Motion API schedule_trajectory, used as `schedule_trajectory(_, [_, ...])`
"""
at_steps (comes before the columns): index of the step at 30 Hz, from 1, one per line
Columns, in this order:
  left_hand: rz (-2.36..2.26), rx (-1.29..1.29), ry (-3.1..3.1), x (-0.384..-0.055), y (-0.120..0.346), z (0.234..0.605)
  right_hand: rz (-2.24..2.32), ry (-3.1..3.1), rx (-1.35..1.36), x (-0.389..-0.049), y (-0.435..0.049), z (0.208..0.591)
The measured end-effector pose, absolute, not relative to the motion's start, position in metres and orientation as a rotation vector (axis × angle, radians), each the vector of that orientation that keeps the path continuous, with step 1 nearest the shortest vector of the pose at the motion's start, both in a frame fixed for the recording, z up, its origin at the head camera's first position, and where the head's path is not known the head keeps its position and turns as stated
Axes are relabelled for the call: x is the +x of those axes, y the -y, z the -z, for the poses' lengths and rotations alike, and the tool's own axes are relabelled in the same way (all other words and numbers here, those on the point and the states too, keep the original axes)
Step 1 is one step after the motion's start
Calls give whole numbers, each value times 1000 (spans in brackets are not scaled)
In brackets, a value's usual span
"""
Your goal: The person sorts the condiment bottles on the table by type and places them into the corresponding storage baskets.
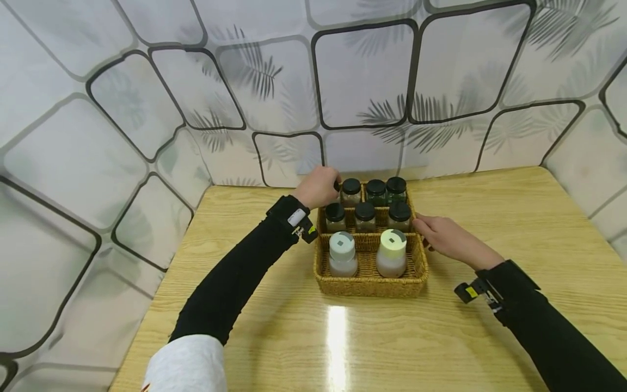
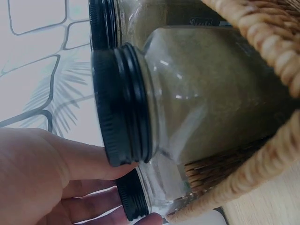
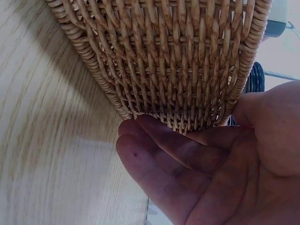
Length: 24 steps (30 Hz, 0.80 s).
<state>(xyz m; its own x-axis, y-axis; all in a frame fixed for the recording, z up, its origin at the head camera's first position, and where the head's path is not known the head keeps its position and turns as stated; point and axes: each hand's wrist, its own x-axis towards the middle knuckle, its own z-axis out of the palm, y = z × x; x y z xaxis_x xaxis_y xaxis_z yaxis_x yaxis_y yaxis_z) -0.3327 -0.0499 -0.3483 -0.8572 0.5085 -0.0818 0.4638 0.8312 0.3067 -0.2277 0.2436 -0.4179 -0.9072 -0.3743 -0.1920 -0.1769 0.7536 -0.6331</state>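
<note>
A wicker basket with compartments stands on the table. My left hand is at its back left corner, thumb and fingers pinching the black lid of a glass jar, mostly hidden by the hand in the head view. Nearer the left wrist camera is another jar, filled with a brownish-green content. At the basket's right side, my right hand holds it, thumb at the rim and bent fingers against the woven wall. Several more black-lidded jars fill the middle and back compartments.
In the front compartment stand a bottle with a pale green-white lid and one with a yellow lid. Behind the basket, a patterned cloth wall meets the back edge of the wooden table.
</note>
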Motion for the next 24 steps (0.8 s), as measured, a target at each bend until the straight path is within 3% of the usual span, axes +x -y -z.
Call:
schedule_trajectory(11, [-478, 779, -2872, -331, 54, 355, 872, -2690, -434, -227, -241, 419])
schedule_trajectory(24, [-803, 560, -2911, -311, 83, 367, 861, -2700, -437, -225, -241, 418])
